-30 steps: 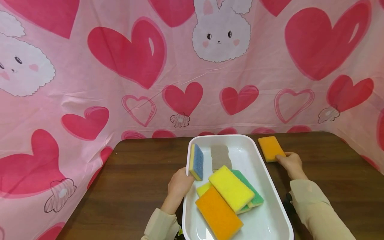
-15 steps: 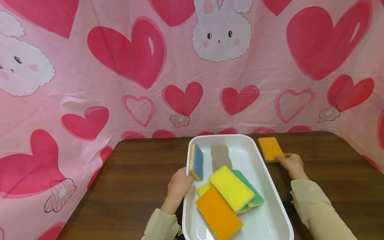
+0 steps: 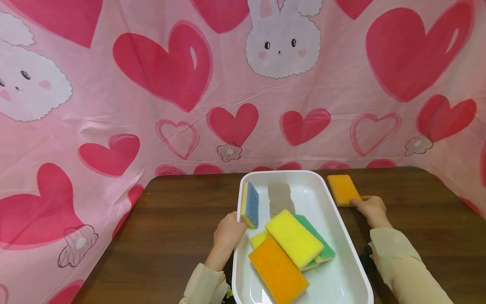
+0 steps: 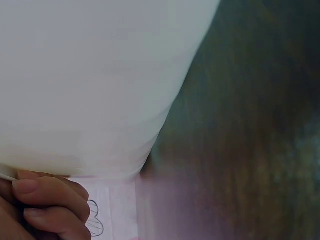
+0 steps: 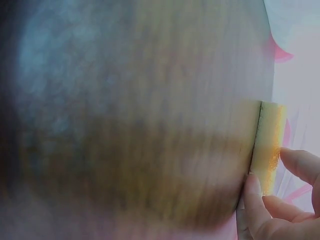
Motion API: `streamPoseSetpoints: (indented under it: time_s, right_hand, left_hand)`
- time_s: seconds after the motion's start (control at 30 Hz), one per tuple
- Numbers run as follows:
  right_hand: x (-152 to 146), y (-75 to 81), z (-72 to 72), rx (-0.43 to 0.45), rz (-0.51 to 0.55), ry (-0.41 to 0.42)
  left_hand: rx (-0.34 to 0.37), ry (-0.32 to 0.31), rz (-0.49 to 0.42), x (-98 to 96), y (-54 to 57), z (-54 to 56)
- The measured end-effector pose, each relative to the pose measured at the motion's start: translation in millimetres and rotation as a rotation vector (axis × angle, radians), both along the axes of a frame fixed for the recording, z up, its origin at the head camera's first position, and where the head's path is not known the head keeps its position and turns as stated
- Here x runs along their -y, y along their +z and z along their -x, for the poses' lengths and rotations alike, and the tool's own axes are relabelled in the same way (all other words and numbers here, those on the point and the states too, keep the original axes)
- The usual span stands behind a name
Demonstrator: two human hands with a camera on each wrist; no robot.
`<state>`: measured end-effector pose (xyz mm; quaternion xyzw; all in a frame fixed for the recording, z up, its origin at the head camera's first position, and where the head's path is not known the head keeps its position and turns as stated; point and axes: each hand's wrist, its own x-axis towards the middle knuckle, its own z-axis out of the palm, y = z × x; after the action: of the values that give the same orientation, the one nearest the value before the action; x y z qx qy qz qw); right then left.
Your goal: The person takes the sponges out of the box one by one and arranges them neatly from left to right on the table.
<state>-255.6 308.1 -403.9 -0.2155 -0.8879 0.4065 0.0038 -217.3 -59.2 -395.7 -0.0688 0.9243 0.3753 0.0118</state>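
In the head view a white tray (image 3: 343, 270) stands on the table. My left hand (image 3: 229, 231) grips its left rim beside a blue-and-yellow sponge (image 3: 250, 205) that stands on edge against the inner wall. The left wrist view shows curled fingers (image 4: 52, 197) at the rim; the thumb is hidden. To the right of the tray, my right hand (image 3: 372, 210) pinches the near corner of an orange sponge (image 3: 343, 190) lying on the table. Close up in the right wrist view, thumb and fingertips touch this sponge's (image 5: 270, 135) yellow body and orange face.
Inside the tray, a yellow sponge (image 3: 294, 239) and an orange sponge (image 3: 279, 270) lie overlapping on green-and-yellow ones (image 3: 315, 234). Behind them lies a greyish-brown sponge (image 3: 281, 197). A pink heart-patterned cloth (image 3: 171, 84) hangs behind the dark wooden table (image 3: 163, 236).
The orange sponge under my right hand has shifted very slightly toward me. My left hand stays on the rim, and the whole head view has drifted a little.
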Motion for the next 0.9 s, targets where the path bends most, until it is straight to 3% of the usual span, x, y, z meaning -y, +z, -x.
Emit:
streamPoseSetpoints:
  time_s: [0.6,0.9]
  right_hand:
    - [-1.3,-0.6,-1.1,-0.009,0.021,-0.015]
    - [0.8,5.2,-3.4,-0.087,0.010,-0.062]
  left_hand:
    - [-0.002,0.003,-0.015,-0.3,1.3,-2.0]
    - [-0.007,0.004,-0.020,0.2,0.7,-2.2]
